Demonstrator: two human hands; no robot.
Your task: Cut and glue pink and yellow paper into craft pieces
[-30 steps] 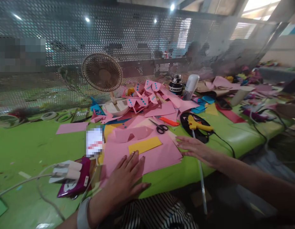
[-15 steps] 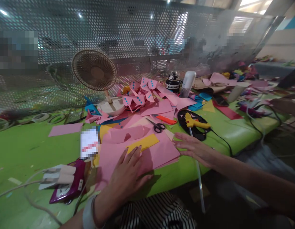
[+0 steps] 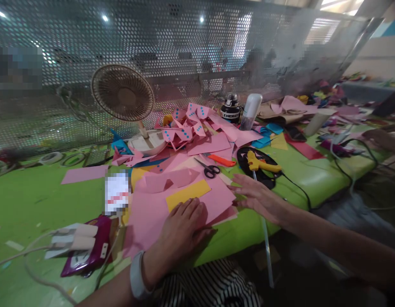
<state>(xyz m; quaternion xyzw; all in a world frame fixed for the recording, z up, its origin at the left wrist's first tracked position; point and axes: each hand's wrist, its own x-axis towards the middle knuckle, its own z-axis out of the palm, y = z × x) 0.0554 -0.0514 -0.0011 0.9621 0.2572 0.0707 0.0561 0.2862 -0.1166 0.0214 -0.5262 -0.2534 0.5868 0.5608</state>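
My left hand point(image 3: 184, 219), with a pale band on its wrist, lies palm down with fingers stretched out on a stack of pink paper point(image 3: 149, 211). Its fingertips rest at the lower edge of a yellow paper strip point(image 3: 188, 195) on top of the stack. On the other side, my right hand point(image 3: 259, 197) has its fingers extended beside the right corner of the stack and grips nothing. Whether its fingertips touch the paper, I cannot tell. Just beyond the strip lie black-handled scissors point(image 3: 211, 171) and an orange cutter point(image 3: 222, 160).
A yellow glue gun point(image 3: 263, 164) sits on a black plate point(image 3: 243, 154), its clear glue stick past the table edge. Behind are folded pink pieces point(image 3: 186, 132), a fan point(image 3: 123, 94) and a bottle point(image 3: 251, 111). To the left, a purple power strip point(image 3: 99, 249) trails cables.
My left hand has slid right and toward me, uncovering more of the yellow strip. The upper pink paper's right corner has shifted slightly left. My right hand stays nearly in place.
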